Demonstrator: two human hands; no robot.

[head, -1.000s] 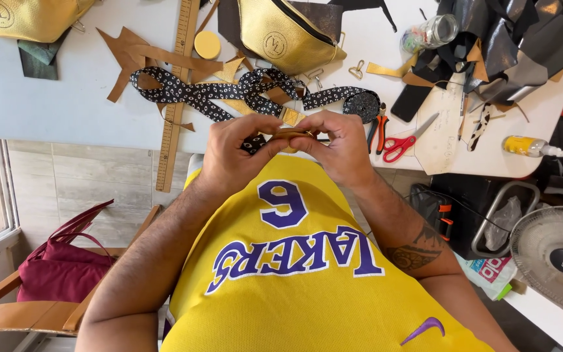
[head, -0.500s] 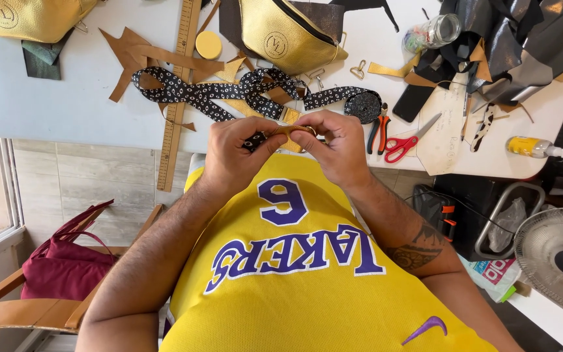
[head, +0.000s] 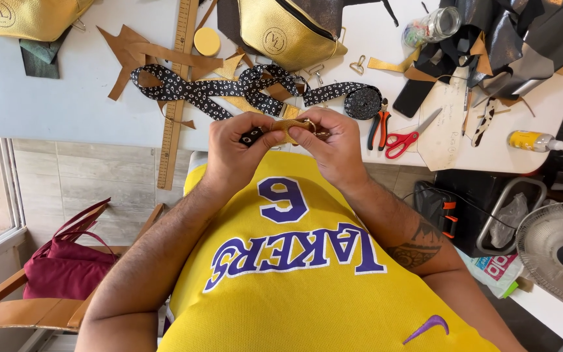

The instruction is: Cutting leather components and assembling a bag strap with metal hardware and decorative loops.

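Both hands meet at the near edge of the white table (head: pixel 66 111). My left hand (head: pixel 239 153) pinches the black end of a patterned black-and-white strap (head: pixel 210 91) together with a small tan leather strip (head: pixel 286 127). My right hand (head: pixel 333 146) grips the other end of that tan strip, where a small metal clasp shows between the fingers. The strap runs in loops over the table to a rolled end (head: pixel 363 103). A gold leather waist bag (head: pixel 288 32) lies just beyond the hands.
Red-handled scissors (head: pixel 406 138) and orange-handled pliers (head: pixel 378 127) lie right of the hands. A wooden ruler (head: pixel 176 91), brown leather scraps (head: pixel 138 55), a second gold bag (head: pixel 24 16), a glue bottle (head: pixel 535 140) and a glass jar (head: pixel 433 26) are on the table. A fan (head: pixel 558 251) stands low right, a maroon bag (head: pixel 66 264) on a chair left.
The hands stay together at the table edge, fingers shifting slightly on the tan strip and strap end. Nothing else has moved.
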